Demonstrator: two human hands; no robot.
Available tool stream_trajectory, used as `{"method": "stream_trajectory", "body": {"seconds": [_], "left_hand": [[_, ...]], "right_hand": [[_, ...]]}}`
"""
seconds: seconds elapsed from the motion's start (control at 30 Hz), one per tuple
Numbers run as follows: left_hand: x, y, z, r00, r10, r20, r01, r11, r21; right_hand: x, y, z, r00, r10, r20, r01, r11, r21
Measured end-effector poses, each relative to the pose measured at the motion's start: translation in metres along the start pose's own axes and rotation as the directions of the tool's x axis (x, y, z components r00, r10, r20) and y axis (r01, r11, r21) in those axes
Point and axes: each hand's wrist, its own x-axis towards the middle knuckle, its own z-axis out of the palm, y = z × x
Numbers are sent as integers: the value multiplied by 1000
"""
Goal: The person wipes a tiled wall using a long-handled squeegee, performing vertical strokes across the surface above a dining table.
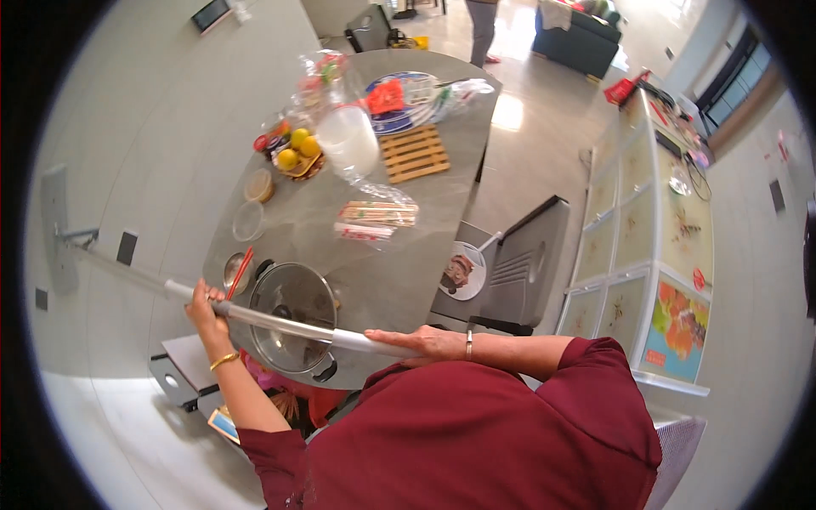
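A long flat mop crosses in front of me, its metal pole (pixel 280 324) slanting up to the left. Its flat head (pixel 58 223) is against the pale wall (pixel 159 127) at far left; blur hides the detail of its pad. My left hand (pixel 207 312) wraps the pole near a grey joint. Lower down, my right hand (pixel 424 343) holds the white grip (pixel 360 341), index finger stretched along it. Beneath the pole, a pot with a glass lid (pixel 290 287) stands on the grey table (pixel 408 268). Red chopsticks (pixel 240 273) rest across a metal bowl (pixel 233 264) beside it.
Yellow fruit (pixel 299 150), a white container (pixel 347 140), a wooden slatted trivet (pixel 415 154) and packaged chopsticks (pixel 379 213) lie on the table. To the right are a grey chair (pixel 532 268), a plate with food (pixel 475 284) and a cabinet (pixel 621 210). Another person (pixel 482 29) stands beyond.
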Motion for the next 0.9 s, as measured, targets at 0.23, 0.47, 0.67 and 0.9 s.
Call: {"method": "stream_trajectory", "body": {"seconds": [0.23,0.47,0.67,0.9], "left_hand": [[-44,-12,15,987,-64,148,77,994,-81],[-118,-8,34,978,-23,208,48,993,-112],[-176,34,82,955,124,269,-98,989,-110],[-255,70,163,911,269,313,-227,960,-164]], "right_hand": [[-65,-16,6,998,28,-58,-30,999,-23],[-132,2,48,976,87,-200,-100,993,-55],[-159,3,63,932,52,-360,-69,997,-37],[-203,14,37,877,-10,-481,-90,979,-184]]}}
